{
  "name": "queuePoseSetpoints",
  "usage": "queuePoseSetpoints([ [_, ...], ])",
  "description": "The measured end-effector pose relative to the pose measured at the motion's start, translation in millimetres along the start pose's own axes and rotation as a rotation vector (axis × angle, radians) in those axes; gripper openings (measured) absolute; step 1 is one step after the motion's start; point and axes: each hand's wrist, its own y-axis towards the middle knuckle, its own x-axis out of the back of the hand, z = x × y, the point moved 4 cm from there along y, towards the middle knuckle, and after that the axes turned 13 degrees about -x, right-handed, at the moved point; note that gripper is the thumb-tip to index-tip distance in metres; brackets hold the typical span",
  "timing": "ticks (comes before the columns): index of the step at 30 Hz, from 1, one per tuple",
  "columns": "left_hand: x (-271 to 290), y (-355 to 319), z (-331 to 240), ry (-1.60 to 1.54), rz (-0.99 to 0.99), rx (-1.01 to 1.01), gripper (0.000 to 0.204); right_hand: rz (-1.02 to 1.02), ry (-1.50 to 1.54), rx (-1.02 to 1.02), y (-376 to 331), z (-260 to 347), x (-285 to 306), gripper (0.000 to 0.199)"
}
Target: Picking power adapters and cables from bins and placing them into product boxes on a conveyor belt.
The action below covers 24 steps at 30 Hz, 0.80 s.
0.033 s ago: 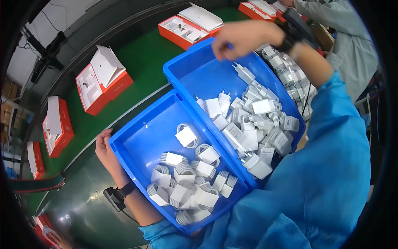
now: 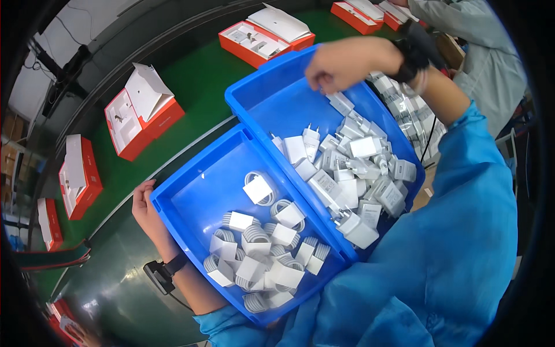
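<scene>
My left hand [image 2: 145, 203] is at the left edge of a blue tray [image 2: 191, 168], fingers curled against its outer corner. White coiled cables [image 2: 256, 240] with white paper bands lie inside that tray. Adjoining it on the right is a second blue tray [image 2: 272, 95], holding a heap of white charger plugs [image 2: 352, 168]. Over its far end my right hand [image 2: 341, 65] reaches down with bent fingers. Its fingertips meet the pronged end of one white charger [image 2: 341, 103], the rest of which stays in view.
Open red boxes with white inserts, one at the left [image 2: 141, 124] and one farther back [image 2: 263, 41], stand along a green conveyor belt [image 2: 199, 98]. Bagged white items [image 2: 404, 107] lie beyond the right tray. A co-worker's grey sleeve [image 2: 462, 29] is at the far right.
My right hand has come down and slightly right, so its fingertips now reach the charger and cover its prongs. My left hand has stayed at the tray's edge.
</scene>
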Motion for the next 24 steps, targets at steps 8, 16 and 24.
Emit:
queuePoseSetpoints([
  [8, 2.0, -2.5, -3.0, -0.032, -0.039, -0.058, 0.017, -0.42, -0.338, -0.163, -9.5, -14.7, -91.3, 0.037],
  [16, 1.2, 0.6, 5.4, -0.047, -0.038, -0.073, 0.016, -0.229, 0.375, -0.168, -17.2, 3.9, -77.6, 0.059],
  [24, 2.1, 0.6, 4.4, -0.054, -0.05, -0.062, 0.017, -0.155, 0.841, 0.102, -33.0, 6.7, -8.2, 0.035],
])
